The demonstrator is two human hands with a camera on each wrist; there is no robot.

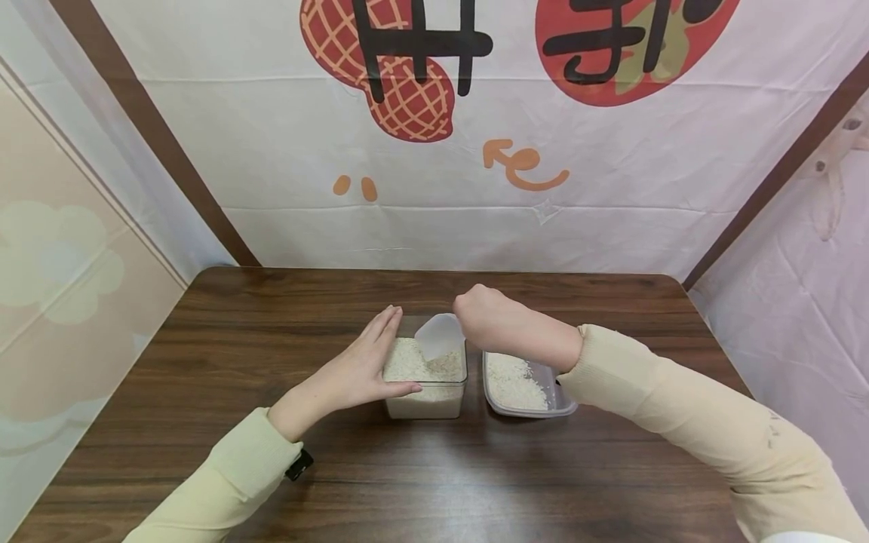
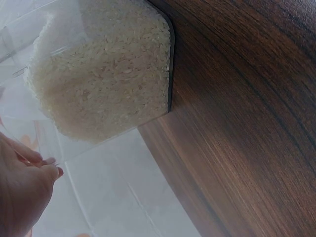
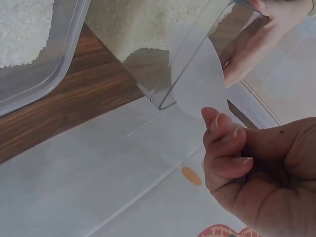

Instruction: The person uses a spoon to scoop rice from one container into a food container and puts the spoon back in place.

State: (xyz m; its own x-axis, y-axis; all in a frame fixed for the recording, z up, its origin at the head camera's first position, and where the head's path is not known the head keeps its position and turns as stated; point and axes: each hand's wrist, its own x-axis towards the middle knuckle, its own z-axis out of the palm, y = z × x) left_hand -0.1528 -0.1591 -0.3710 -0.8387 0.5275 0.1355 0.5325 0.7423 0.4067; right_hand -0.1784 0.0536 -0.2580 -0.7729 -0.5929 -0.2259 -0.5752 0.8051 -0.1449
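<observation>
A clear square container (image 1: 424, 403) of white rice (image 1: 407, 362) stands on the table, and its wall fills much of the left wrist view. My left hand (image 1: 363, 366) rests against its left side, fingers straight, thumb along the front rim. My right hand (image 1: 492, 317) holds a white plastic scoop (image 1: 440, 337) over that container, with the scoop's lower edge right at the rice. Curled fingers (image 3: 224, 143) show around the scoop's end in the right wrist view; any handle is hidden in the hand.
A shallow plastic tub (image 1: 529, 412) with more rice heaped in its left part stands just right of the container, partly under my right forearm. The wooden table (image 1: 271, 317) ends at a printed white curtain (image 1: 441, 234) behind.
</observation>
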